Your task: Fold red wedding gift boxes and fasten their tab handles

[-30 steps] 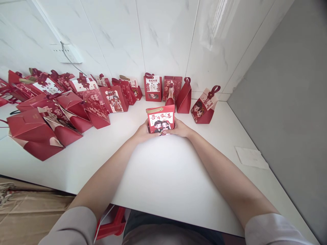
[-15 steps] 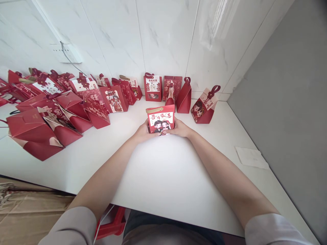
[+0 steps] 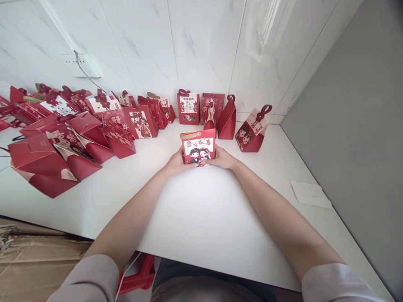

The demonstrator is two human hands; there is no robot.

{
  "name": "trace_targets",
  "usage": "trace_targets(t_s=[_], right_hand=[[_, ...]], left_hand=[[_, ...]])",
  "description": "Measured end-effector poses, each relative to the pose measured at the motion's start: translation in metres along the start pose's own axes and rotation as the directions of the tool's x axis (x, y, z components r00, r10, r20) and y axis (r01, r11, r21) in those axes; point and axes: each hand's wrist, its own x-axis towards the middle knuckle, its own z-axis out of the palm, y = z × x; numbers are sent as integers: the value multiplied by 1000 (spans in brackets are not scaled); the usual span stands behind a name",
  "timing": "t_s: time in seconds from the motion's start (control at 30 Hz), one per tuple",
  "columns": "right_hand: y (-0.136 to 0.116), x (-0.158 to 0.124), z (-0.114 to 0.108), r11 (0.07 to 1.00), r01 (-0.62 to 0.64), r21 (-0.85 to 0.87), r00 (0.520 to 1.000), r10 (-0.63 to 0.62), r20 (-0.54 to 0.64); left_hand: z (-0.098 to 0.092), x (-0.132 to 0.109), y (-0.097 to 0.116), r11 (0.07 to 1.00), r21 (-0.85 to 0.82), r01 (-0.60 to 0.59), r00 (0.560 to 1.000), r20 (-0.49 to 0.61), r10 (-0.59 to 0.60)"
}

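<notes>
A small red gift box (image 3: 198, 147) with a cartoon couple and a white label on its front stands upright on the white table (image 3: 204, 209). My left hand (image 3: 176, 161) grips its lower left side, fingers wrapped round the bottom corner. My right hand (image 3: 222, 158) holds the lower right side the same way. Both thumbs press on the front near the base. A gold strip lies across the box's top edge.
Several red gift bags and boxes (image 3: 78, 130) crowd the left and back of the table along the marble wall. A leaning red box (image 3: 253, 130) sits to the right. A white paper sheet (image 3: 310, 193) lies by the grey wall. Cardboard (image 3: 37, 251) lies below left.
</notes>
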Motion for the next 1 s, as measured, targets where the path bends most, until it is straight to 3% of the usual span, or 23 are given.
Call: trace_targets(t_s=[0.2,0.3,0.4,0.5,0.6,0.7,0.83,1.0], right_hand=[[-4,-1,0,1000,-9,-11,1000,9,1],[-8,-1,1,1000,-9,6,1000,9,-10],[-12,0,1,994,9,105,999,-5,-33],[-14,1,-1,987,47,156,995,-33,-92],[-12,4,-4,986,42,162,995,-26,-98],[-7,7,-6,991,-6,131,997,16,-76],[-7,5,-7,996,4,88,999,0,-52],[-16,0,-8,991,89,101,996,-87,-23]], left_hand=[[0,0,0,999,40,12,1000,-3,-12],[3,0,2,998,53,-37,996,-85,41],[6,3,7,993,-56,-100,971,-222,85],[6,7,12,970,-242,-20,949,-309,-58],[2,10,14,880,-462,109,936,-250,-247],[-1,9,15,776,-612,150,958,-104,-267],[2,7,14,771,-612,175,978,18,-207],[12,6,8,838,-509,199,965,-48,-258]])
